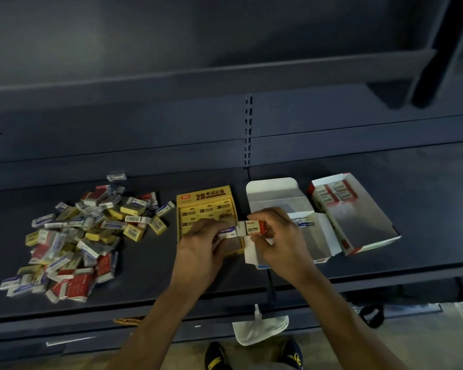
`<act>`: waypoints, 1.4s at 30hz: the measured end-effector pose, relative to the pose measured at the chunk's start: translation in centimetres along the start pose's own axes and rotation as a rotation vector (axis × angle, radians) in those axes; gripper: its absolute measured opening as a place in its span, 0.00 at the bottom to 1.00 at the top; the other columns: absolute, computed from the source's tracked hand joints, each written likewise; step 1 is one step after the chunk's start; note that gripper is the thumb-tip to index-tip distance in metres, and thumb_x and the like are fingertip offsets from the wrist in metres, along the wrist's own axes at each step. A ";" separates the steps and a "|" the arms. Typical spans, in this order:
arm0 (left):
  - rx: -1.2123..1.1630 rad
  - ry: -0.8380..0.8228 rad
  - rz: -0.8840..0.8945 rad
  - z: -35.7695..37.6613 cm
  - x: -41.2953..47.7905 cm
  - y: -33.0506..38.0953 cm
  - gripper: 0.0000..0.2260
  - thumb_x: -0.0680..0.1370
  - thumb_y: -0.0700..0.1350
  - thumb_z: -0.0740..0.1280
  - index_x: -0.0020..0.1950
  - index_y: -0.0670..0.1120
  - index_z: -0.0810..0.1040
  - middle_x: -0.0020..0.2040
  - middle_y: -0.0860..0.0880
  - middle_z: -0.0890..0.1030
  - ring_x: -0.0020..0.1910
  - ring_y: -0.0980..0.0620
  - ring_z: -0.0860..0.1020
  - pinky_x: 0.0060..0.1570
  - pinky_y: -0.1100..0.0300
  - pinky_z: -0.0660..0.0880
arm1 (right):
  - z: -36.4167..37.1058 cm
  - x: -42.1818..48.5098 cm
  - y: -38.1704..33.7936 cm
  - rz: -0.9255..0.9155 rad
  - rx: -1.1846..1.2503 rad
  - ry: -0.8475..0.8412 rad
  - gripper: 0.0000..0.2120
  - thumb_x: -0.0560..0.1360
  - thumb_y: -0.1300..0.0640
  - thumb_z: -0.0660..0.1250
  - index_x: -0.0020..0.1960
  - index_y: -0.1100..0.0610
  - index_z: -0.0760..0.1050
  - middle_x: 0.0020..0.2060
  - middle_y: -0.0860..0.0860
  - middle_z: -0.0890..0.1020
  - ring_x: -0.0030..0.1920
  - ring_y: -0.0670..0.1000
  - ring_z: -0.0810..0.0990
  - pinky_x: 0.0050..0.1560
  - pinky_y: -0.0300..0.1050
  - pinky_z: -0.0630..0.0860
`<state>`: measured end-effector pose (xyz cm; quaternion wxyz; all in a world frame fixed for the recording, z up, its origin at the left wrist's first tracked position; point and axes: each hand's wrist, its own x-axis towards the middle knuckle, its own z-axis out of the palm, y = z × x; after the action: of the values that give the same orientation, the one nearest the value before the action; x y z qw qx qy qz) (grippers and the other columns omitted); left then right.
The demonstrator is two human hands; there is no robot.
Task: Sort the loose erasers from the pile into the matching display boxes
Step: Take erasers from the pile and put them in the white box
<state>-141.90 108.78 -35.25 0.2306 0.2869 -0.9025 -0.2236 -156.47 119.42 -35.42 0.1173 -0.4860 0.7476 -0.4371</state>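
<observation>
Blue eraser (227,233) pinched by left hand (198,252), red eraser (255,227) gripped by right hand (281,244) (yellow box (206,197) part-hidden)

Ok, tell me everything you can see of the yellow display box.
The yellow display box looks like printed cardboard, open-topped, its back flap marked 2B. Yellow-sleeved erasers lie flat in rows inside. It sits on the dark shelf between the loose pile and a white box. The left hand, holding a blue-white eraser, hides its front part; contact unclear.

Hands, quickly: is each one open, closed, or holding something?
The left hand grips a blue-and-white eraser.
The right hand grips a red-and-white 2B eraser.
</observation>
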 end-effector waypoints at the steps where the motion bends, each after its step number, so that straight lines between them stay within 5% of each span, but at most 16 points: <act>1: -0.013 -0.004 -0.004 0.3 0.1 0.3 0.15 0.67 0.38 0.76 0.52 0.46 0.81 0.48 0.48 0.80 0.42 0.51 0.80 0.44 0.71 0.70 | -0.4 0.0 0.3 0.006 -0.006 -0.001 0.16 0.69 0.65 0.72 0.54 0.55 0.77 0.50 0.45 0.74 0.48 0.41 0.76 0.48 0.24 0.71; 13: 0.014 -0.030 0.015 3.1 1.5 3.6 0.13 0.68 0.39 0.74 0.51 0.47 0.81 0.47 0.51 0.79 0.42 0.53 0.78 0.43 0.68 0.71 | -4.0 -0.6 3.4 0.037 -0.086 0.045 0.14 0.69 0.64 0.72 0.53 0.55 0.76 0.51 0.48 0.75 0.48 0.44 0.76 0.45 0.29 0.74; 16: 0.002 -0.021 0.013 3.7 2.1 4.4 0.09 0.71 0.43 0.70 0.51 0.47 0.81 0.47 0.51 0.80 0.44 0.52 0.78 0.44 0.62 0.73 | -5.0 -0.6 4.0 0.034 -0.119 0.068 0.14 0.69 0.64 0.72 0.53 0.56 0.77 0.51 0.46 0.74 0.48 0.40 0.72 0.43 0.23 0.70; 23: -0.058 -0.054 -0.005 5.7 3.2 6.7 0.17 0.71 0.55 0.61 0.51 0.49 0.81 0.48 0.52 0.81 0.45 0.55 0.78 0.46 0.64 0.75 | -8.6 -0.4 6.0 0.052 -0.189 0.124 0.10 0.71 0.63 0.71 0.51 0.55 0.78 0.47 0.47 0.77 0.42 0.42 0.75 0.40 0.29 0.73; 34: -0.010 -0.051 -0.038 8.0 3.9 9.7 0.20 0.71 0.58 0.58 0.51 0.48 0.81 0.47 0.51 0.81 0.44 0.55 0.78 0.45 0.66 0.73 | -13.4 1.1 10.3 0.189 -0.466 -0.020 0.17 0.74 0.64 0.65 0.62 0.53 0.75 0.61 0.50 0.75 0.57 0.52 0.77 0.55 0.43 0.74; 38: 0.019 -0.045 -0.053 8.5 3.7 10.2 0.10 0.72 0.48 0.68 0.50 0.48 0.81 0.48 0.50 0.81 0.43 0.53 0.79 0.44 0.70 0.68 | -13.5 1.6 10.7 0.209 -0.506 -0.127 0.18 0.75 0.61 0.65 0.65 0.53 0.72 0.64 0.51 0.72 0.62 0.52 0.74 0.59 0.43 0.73; 42: 0.045 -0.051 -0.049 8.9 3.2 10.5 0.12 0.68 0.37 0.73 0.50 0.47 0.81 0.48 0.49 0.81 0.44 0.52 0.79 0.46 0.66 0.69 | -13.0 2.5 10.8 0.185 -0.559 -0.188 0.20 0.76 0.58 0.65 0.67 0.55 0.68 0.64 0.54 0.71 0.61 0.54 0.74 0.57 0.45 0.75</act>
<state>-153.46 116.91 -35.77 0.1952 0.3083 -0.9057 -0.2159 -172.26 125.99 -35.39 0.0868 -0.4675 0.8659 -0.1551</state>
